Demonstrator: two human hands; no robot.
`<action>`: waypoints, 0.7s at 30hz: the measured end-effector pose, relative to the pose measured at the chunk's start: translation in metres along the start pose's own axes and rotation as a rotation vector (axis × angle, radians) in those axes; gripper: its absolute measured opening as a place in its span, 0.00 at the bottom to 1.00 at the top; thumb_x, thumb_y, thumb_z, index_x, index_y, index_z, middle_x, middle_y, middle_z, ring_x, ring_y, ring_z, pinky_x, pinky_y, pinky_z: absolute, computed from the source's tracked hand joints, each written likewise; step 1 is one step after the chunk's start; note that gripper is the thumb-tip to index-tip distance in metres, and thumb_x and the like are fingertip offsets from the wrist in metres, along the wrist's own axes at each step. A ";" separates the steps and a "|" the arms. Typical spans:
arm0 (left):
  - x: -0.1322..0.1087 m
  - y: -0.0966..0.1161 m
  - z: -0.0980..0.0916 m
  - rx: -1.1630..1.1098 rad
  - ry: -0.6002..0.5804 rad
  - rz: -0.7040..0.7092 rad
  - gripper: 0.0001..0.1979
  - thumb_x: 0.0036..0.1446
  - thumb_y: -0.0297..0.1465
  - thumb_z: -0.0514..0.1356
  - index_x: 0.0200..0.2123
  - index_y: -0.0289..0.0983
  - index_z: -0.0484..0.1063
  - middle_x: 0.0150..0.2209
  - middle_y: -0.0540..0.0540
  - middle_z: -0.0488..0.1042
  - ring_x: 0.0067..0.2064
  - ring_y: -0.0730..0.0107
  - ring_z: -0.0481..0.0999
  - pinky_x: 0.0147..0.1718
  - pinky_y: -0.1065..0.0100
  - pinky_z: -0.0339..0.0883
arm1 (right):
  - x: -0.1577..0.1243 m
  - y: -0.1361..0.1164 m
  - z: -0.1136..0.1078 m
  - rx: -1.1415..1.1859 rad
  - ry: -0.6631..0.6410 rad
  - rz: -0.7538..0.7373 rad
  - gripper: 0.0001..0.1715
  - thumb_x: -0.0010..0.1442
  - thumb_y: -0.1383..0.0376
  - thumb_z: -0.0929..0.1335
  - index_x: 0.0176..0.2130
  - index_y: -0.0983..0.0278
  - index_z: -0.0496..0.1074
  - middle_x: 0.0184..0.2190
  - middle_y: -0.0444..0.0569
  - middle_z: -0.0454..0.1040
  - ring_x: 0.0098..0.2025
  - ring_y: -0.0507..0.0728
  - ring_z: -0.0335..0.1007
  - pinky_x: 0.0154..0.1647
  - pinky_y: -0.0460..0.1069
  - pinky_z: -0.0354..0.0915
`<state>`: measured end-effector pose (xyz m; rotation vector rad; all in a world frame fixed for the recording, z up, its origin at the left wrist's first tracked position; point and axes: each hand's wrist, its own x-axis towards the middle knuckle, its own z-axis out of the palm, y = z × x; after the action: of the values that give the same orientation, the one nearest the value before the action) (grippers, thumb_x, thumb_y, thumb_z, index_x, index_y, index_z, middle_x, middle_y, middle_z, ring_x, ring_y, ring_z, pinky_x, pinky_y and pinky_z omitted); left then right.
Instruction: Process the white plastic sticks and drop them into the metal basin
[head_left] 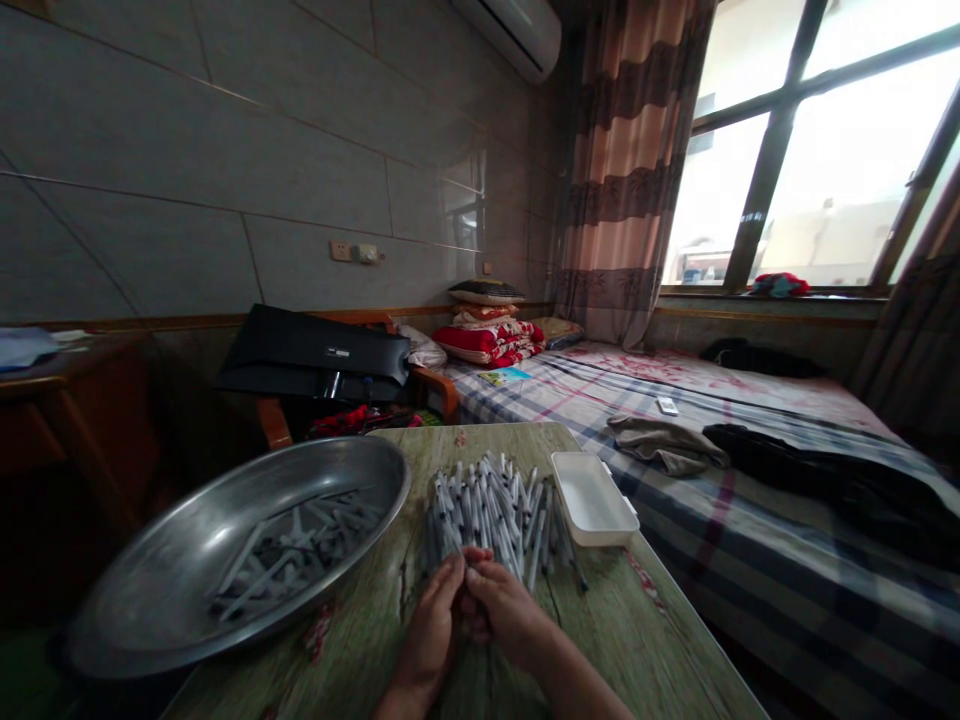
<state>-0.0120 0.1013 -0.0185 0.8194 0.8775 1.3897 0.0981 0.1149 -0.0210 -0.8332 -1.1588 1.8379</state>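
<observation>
Head view is showing you a heap of slim grey-white plastic tubes (487, 510) lying mid-table, directly ahead of your hands. Most tubes are pointing their long axes away from you, fanning slightly. Your left hand (433, 625) and right hand (504, 610) are meeting at the heap's near edge, fingertips pinched shut against each other; both are equally near it. Whatever is sitting between the fingers is hidden, so you cannot tell if a tube is gripped. A wide round steel basin (300, 470) is holding more tubes at left. A white rectangular plastic tray (600, 540) is resting just right of the heap on the green wood-grain table (600, 630).
</observation>
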 end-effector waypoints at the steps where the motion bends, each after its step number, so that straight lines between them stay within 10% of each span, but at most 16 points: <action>1: 0.000 -0.001 0.000 -0.008 -0.007 -0.011 0.20 0.50 0.47 0.63 0.38 0.39 0.79 0.42 0.40 0.80 0.51 0.48 0.74 0.50 0.52 0.67 | -0.001 -0.001 0.000 0.006 -0.003 0.012 0.30 0.47 0.41 0.70 0.28 0.63 0.61 0.19 0.36 0.59 0.15 0.44 0.50 0.16 0.42 0.45; 21: 0.004 0.002 -0.003 -0.027 0.089 -0.050 0.24 0.39 0.47 0.70 0.35 0.34 0.80 0.36 0.39 0.81 0.43 0.51 0.79 0.45 0.57 0.70 | 0.011 0.004 0.005 -0.382 0.051 -0.273 0.32 0.55 0.38 0.62 0.25 0.64 0.62 0.19 0.39 0.56 0.21 0.47 0.48 0.21 0.45 0.46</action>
<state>-0.0154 0.1049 -0.0181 0.7149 0.9397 1.4002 0.0881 0.1214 -0.0243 -0.8750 -1.5358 1.3874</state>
